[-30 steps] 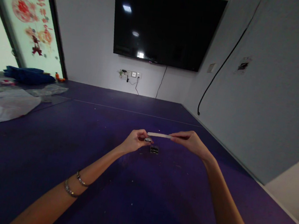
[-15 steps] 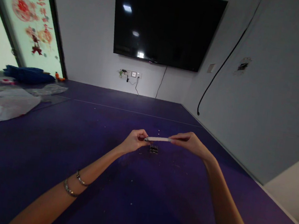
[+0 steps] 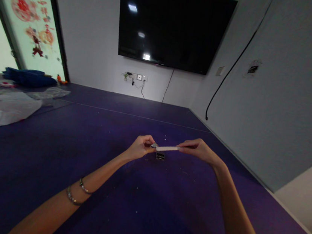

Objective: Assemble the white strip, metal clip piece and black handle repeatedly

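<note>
Between the thumb and fingers of my left hand [image 3: 140, 147] is a small grey piece [image 3: 154, 145], too small to name. My right hand [image 3: 196, 147] pinches one end of a slim, pale flat stick [image 3: 167, 148]. The stick's other end meets or lies just in front of the grey piece; I cannot tell whether they touch. Just below the stick, a small dark object with light bars [image 3: 160, 156] rests on the purple surface [image 3: 146, 199]. Two bracelets [image 3: 74, 196] circle my left forearm.
Clear plastic sheeting [image 3: 9, 110] and a dark blue cloth bundle [image 3: 30, 78] lie at the far left. A large black television [image 3: 172, 28] hangs on the back wall. On the right wall a black cable [image 3: 230, 71] dangles. Small white specks dot the surface.
The left end of the pale stick has dropped slightly and shifted right, so more of the grey piece shows. Both hands stay almost in place.
</note>
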